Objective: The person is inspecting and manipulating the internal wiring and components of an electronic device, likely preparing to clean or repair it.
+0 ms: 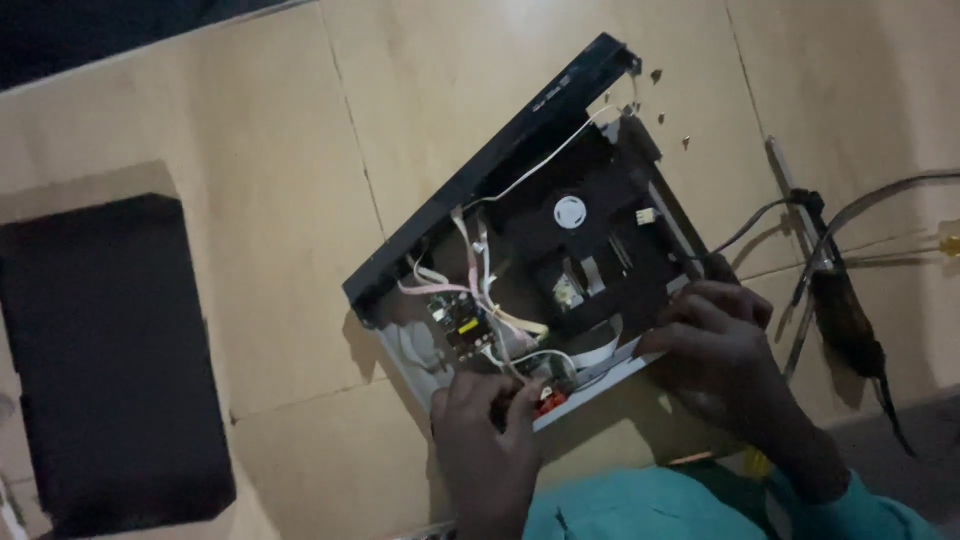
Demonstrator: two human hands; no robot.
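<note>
Opened black disc player (560,250), gripped at its near edge by your right hand (715,345) while your left hand (490,420) pinches inside among loose white wires (480,270): tugging could snap them.

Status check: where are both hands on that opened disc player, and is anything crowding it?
Left hand at near edge of opened disc player, fingers by wiring. Right hand grips its right corner. Cables and dark tool lie close right.

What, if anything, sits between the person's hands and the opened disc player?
Nothing visible. The left hand rests on the near edge of the opened disc player by its white wires; the right hand is on its right corner.
</note>
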